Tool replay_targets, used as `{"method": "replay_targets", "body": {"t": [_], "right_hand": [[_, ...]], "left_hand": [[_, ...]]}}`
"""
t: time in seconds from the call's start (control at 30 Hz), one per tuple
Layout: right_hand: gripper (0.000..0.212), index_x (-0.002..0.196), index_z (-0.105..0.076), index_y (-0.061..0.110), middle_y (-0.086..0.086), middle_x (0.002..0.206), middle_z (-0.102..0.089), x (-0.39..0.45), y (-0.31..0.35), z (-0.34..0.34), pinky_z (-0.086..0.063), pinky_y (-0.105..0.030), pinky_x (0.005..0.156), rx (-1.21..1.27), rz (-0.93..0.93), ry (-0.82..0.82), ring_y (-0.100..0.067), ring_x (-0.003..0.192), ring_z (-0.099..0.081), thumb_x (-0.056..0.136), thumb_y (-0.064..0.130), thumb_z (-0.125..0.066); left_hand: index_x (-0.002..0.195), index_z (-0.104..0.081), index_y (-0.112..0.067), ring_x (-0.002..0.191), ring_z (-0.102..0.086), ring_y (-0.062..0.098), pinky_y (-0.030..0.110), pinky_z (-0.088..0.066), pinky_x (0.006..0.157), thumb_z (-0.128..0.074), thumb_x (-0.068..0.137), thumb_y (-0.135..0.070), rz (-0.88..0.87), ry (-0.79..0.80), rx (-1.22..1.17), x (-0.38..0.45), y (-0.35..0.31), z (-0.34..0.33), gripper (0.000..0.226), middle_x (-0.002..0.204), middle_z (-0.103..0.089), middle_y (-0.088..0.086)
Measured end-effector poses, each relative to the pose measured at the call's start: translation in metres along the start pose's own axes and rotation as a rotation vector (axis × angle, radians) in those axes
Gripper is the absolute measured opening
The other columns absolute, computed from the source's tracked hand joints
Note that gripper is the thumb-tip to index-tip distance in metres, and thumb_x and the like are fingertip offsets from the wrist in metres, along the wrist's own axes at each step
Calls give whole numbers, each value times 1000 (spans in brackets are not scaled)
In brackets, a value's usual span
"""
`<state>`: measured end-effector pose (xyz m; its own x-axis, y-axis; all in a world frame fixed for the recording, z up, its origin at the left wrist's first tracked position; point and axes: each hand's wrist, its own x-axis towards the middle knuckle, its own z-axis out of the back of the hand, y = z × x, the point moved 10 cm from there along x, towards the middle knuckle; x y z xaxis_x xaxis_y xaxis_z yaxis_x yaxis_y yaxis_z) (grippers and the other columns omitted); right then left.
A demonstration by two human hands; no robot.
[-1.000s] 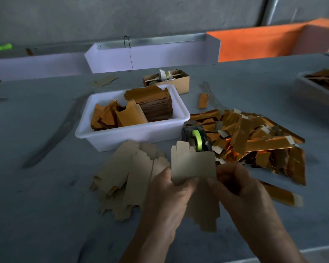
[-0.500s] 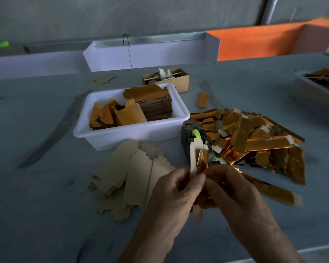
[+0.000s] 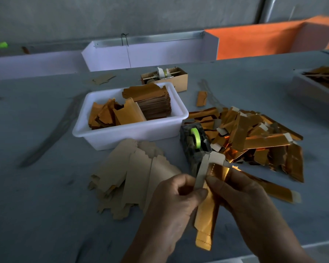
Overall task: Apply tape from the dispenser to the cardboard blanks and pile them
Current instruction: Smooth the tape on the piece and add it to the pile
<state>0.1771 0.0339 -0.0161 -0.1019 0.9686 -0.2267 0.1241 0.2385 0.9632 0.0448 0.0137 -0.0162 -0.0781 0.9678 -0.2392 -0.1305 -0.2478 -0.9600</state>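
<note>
Your fingers (image 3: 186,185) of the left hand (image 3: 176,207) are curling around the near edge of a folded cardboard blank (image 3: 207,207), with the thumb pressing on its grey side. Your right hand (image 3: 241,198) is pinching the same blank from the other side, with the fingertips lying on its gold face. The blank is standing almost upright between both hands, above the grey table (image 3: 36,205), and its top end is reaching just in front of the tape dispenser (image 3: 195,147) with the green roll. Right of the dispenser, a pile of gold blanks (image 3: 254,137) is lying on the table. Left of your hands, flat brown blanks (image 3: 133,173) are spreading like a fan, just in front of the white tub (image 3: 125,132) holding more blanks.
</note>
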Motion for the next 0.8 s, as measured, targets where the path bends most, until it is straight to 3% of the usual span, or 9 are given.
{"method": "replay_targets", "body": {"t": [0.07,0.23,0.33,0.43,0.57,0.67,0.73,0.77,0.8], "right_hand": [[13,92,-69,10,-10,77,-72,0,2,2,-54,-23,59,-3,13,-32,-17,67,-69,81,8,-61],[13,94,-68,11,-16,81,-71,1,-3,3,-54,-34,69,32,-4,-76,-26,75,-69,83,7,-60],[13,93,-68,7,-15,84,-72,2,-3,2,-53,-36,71,52,2,-98,-29,80,-69,83,8,-61],[13,91,-69,9,-13,82,-72,1,-5,3,-54,-35,71,53,-4,-120,-26,78,-69,81,11,-63],[10,87,-70,12,-8,77,-72,1,-10,6,-51,-24,58,58,-19,-147,-19,72,-69,82,15,-62],[22,86,-70,13,-8,78,-72,0,-19,5,-52,-31,66,31,-55,-121,-20,75,-69,74,31,-64],[27,89,-68,10,-11,81,-71,0,-21,5,-51,-32,67,-17,-58,-118,-23,78,-69,70,29,-68],[21,89,-68,8,-12,81,-71,1,-21,7,-51,-30,65,-28,-55,-126,-24,78,-69,73,23,-69],[15,88,-67,6,-14,80,-70,2,-19,9,-51,-27,62,-19,-50,-130,-24,77,-69,77,17,-68]], "left_hand": [[82,-74,-26,63,-64,-1,13,-46,53,-72,83,-22,-39,-66,4,0,-2,3,5,72,-72,-9],[90,-70,-33,77,-64,5,22,-54,69,-74,80,-27,-187,-292,169,-7,-14,15,13,81,-67,-8],[100,-72,-30,75,-59,4,9,-41,59,-73,79,-22,-472,-379,547,-24,-46,3,22,80,-58,-13],[92,-77,-13,63,-61,17,19,-43,48,-73,58,-14,-637,-387,952,-33,-56,-23,35,70,-60,1],[94,-77,-12,59,-59,15,24,-46,53,-50,74,-22,-545,-379,1160,-28,-41,-43,36,66,-61,-1],[86,-78,-14,72,-47,16,20,-44,51,-55,70,-23,-485,-311,1152,-21,-27,-52,29,67,-62,-2],[85,-74,-18,68,-47,14,17,-40,44,-56,70,-23,-483,-281,1052,-20,-29,-50,24,65,-61,-3],[86,-72,-20,62,-53,10,16,-38,41,-68,66,-26,-459,-302,1003,-19,-31,-45,21,65,-61,-4],[87,-73,-21,58,-57,8,14,-37,39,-83,55,-27,-436,-332,975,-22,-33,-39,34,67,-61,-4]]}}
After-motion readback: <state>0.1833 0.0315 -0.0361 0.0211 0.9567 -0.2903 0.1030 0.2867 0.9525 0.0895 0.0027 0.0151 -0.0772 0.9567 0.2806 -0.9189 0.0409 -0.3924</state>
